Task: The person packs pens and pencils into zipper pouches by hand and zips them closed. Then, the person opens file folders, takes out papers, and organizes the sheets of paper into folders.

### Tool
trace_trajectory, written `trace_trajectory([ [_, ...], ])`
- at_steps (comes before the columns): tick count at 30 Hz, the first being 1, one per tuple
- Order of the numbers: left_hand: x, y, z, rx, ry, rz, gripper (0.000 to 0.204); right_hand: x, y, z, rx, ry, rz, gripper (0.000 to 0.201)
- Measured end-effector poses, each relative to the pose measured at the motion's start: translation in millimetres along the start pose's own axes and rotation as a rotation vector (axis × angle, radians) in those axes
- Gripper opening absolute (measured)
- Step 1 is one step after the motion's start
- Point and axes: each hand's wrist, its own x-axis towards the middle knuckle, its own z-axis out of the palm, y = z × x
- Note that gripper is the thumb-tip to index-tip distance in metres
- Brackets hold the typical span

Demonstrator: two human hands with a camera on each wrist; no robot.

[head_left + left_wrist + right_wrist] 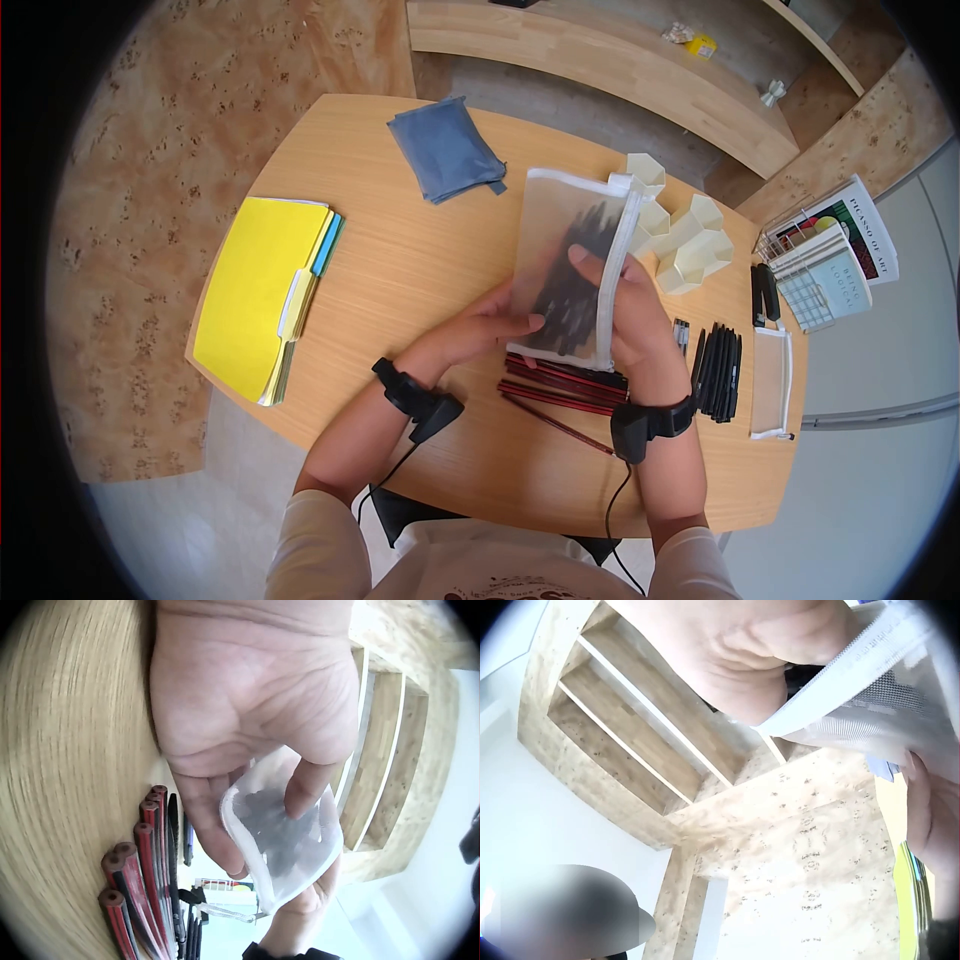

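Both hands hold a translucent white zip pouch (545, 215) above the table; dark, slim pieces show through its mesh. My left hand (470, 338) pinches the pouch's lower left part, thumb in front and fingers behind. On the zip side, my right hand (645, 325) grips it with the thumb laid across the front. In the left wrist view the pouch (259, 862) bulges between thumb and fingers. Just below the pouch lie several dark red pencils (560, 392), partly hidden by it. Black pens (717, 372) lie in a bundle right of my right wrist.
Cream hexagonal holders (695, 245) stand behind the pouch. A blue mesh pouch (445, 150) lies at the back, yellow folders (255, 290) at the left. Along the right edge are a black stapler (765, 295), another white zip pouch (772, 375) and a wire rack (810, 300) with books.
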Motion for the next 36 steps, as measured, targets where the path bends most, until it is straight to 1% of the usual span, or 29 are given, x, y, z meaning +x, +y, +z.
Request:
trace_trajectory([
  [1, -1, 2, 1, -0.053, 0.022, 0.005, 0.073, -1, 1, 2, -0.004, -0.052, 0.033, 0.032],
  [2, 0, 1, 0, -0.052, 0.024, 0.006, 0.073, -3, 2, 4, -0.014, -0.061, 0.044, 0.037],
  [3, 1, -1, -3, -0.066, 0.017, -0.004, 0.075, -4, 1, 4, -0.013, -0.063, 0.044, 0.037],
  [5, 1, -2, -5, -0.082, 0.01, -0.015, 0.076, -5, 0, 2, -0.05, -0.069, 0.106, 0.034],
  [6, 1, -1, -6, -0.027, 0.005, -0.026, 0.077, -6, -2, 0, -0.05, -0.07, 0.107, 0.034],
  [8, 2, 0, -7, 0.026, 0.002, -0.035, 0.077, -7, -7, -7, -0.572, -0.093, -0.119, 0.033],
  [9, 2, 1, -8, 0.083, -0.003, -0.052, 0.077, -9, -12, -8, -0.573, -0.095, -0.119, 0.033],
  [10, 2, 2, -8, 0.141, -0.009, -0.07, 0.078, -12, -19, -6, -0.673, -0.087, -0.108, 0.033],
  [11, 2, 2, -7, 0.141, -0.009, -0.07, 0.078, -14, -22, -5, -0.772, -0.078, -0.097, 0.032],
  [12, 2, 2, -6, 0.164, -0.004, -0.046, 0.077, -14, -20, -6, -0.772, -0.078, -0.097, 0.032],
  [14, 2, 1, -4, 0.187, 0.0, -0.022, 0.077, -14, -15, -7, -0.742, -0.162, -0.208, 0.038],
  [15, 2, -1, -4, 0.27, 0.005, -0.002, 0.077, -15, -13, -4, -0.742, -0.161, -0.208, 0.038],
  [16, 2, -3, -5, 0.352, 0.012, 0.018, 0.077, -16, -10, 2, -0.856, -0.13, -0.254, 0.041],
  [17, 3, -4, -6, 0.353, 0.011, 0.016, 0.077, -17, -9, 6, -0.969, -0.097, -0.298, 0.044],
  [18, 3, -5, -7, 0.398, -0.003, 0.03, 0.078, -19, -9, 9, -0.968, -0.096, -0.297, 0.044],
  [20, 3, -6, -7, 0.442, -0.018, 0.044, 0.078, -22, -10, 12, -1.159, -0.022, -0.238, 0.046],
  [23, 3, -5, -6, 0.428, -0.028, 0.02, 0.079, -18, -12, 10, -1.101, -0.038, -0.221, 0.042],
  [24, 2, -5, -5, 0.408, -0.019, 0.035, 0.075, -18, -13, 7, -1.101, -0.039, -0.221, 0.042],
  [26, 2, -5, -4, 0.389, -0.011, 0.051, 0.072, -15, -11, -1, -0.993, -0.041, -0.106, 0.04],
  [27, 3, -5, -4, 0.363, -0.015, 0.066, 0.072, -13, -6, -3, -0.994, -0.043, -0.108, 0.04],
  [29, 3, -5, -6, 0.338, -0.016, 0.082, 0.073, -9, 3, -6, -0.675, -0.128, -0.352, 0.04],
  [30, 3, -8, -8, 0.362, -0.012, 0.101, 0.073, -9, 3, -6, -0.675, -0.129, -0.351, 0.04],
  [32, 4, -9, -9, 0.385, -0.009, 0.12, 0.073, -11, 0, -7, -0.769, -0.157, -0.356, 0.04],
  [34, 3, -7, -7, 0.284, 0.0, 0.132, 0.074, -12, -2, -5, -0.798, -0.158, -0.378, 0.039],
  [36, 2, -6, -8, 0.268, 0.006, 0.105, 0.072, -13, -9, -2, -0.827, -0.162, -0.402, 0.038],
])
